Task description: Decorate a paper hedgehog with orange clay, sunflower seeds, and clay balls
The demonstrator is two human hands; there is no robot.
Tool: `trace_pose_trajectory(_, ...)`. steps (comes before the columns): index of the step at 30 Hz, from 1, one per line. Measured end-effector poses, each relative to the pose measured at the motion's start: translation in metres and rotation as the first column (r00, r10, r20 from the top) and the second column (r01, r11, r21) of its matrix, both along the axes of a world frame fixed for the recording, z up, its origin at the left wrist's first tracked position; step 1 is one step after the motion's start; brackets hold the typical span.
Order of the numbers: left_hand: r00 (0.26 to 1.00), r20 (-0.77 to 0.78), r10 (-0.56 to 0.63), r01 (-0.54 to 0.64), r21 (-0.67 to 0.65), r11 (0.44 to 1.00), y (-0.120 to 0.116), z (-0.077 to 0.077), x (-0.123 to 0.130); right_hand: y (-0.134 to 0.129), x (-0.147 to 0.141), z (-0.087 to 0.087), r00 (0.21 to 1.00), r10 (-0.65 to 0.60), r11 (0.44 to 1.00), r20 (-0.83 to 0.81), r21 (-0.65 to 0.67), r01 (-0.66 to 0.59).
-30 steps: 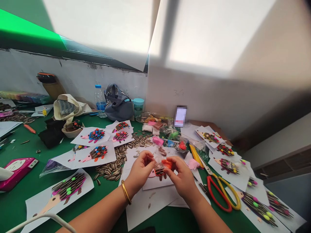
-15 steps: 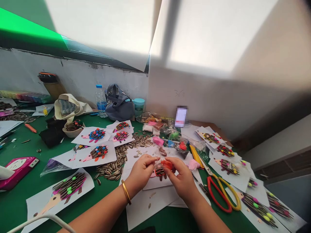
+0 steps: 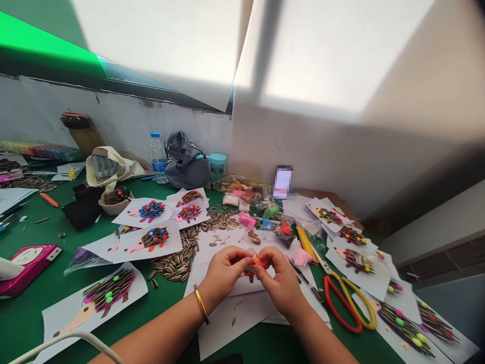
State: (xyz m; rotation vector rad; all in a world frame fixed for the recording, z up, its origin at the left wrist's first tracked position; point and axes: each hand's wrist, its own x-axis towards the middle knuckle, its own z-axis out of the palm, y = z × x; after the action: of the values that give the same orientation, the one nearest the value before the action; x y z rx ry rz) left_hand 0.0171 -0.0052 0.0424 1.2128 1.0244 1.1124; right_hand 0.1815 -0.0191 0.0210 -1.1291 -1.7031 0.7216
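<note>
My left hand and my right hand meet over the paper in the middle. Both have their fingertips pinched on a small clear plastic bag with orange modelling clay in it. Beneath them lies a white card with a seed-spined hedgehog, mostly hidden by my fingers. A brown clay lump rests just beyond the hands. Striped sunflower seeds are heaped to the left. Pink clay sits to the right of my right hand.
Finished hedgehog cards lie on the left, with more cards on the right. Scissors with red and yellow handles and a yellow cutter lie right of my hands. A phone, bottle and grey bag stand behind.
My hands have drawn closer together and slightly lower. The left fingertips now meet the right ones at the orange clay bag, covering more of the hedgehog card.
</note>
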Motion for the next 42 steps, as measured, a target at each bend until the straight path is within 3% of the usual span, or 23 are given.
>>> trace_pose_trajectory(9,0.991,-0.116,0.073,-0.065,0.075,0.995,0.001,-0.007,0.0,-0.005,-0.006,0.0,0.999,0.051,0.998,-0.018,-0.036,-0.052)
trace_pose_trajectory(17,0.992,0.098,0.085,-0.094,0.092,0.991,0.001,-0.001,-0.004,0.008,0.009,-0.004,0.986,0.015,0.996,-0.169,-0.088,-0.031)
trace_pose_trajectory(22,0.986,0.155,0.055,-0.07,0.092,0.993,-0.001,0.003,-0.002,0.005,0.006,0.003,0.913,0.103,0.944,-0.395,-0.252,-0.215)
trace_pose_trajectory(31,0.999,0.047,-0.001,-0.01,0.231,0.973,-0.003,0.002,0.0,0.004,-0.001,0.004,0.886,0.057,0.885,-0.46,-0.388,-0.258)
trace_pose_trajectory(35,1.0,0.012,-0.029,0.024,0.285,0.958,-0.006,0.002,0.001,0.004,-0.002,0.004,0.89,0.036,0.895,-0.455,-0.382,-0.232)
trace_pose_trajectory(42,0.992,0.108,0.067,-0.084,0.162,0.983,-0.003,0.0,-0.001,0.001,0.001,0.007,0.882,0.096,0.917,-0.462,-0.303,-0.259)
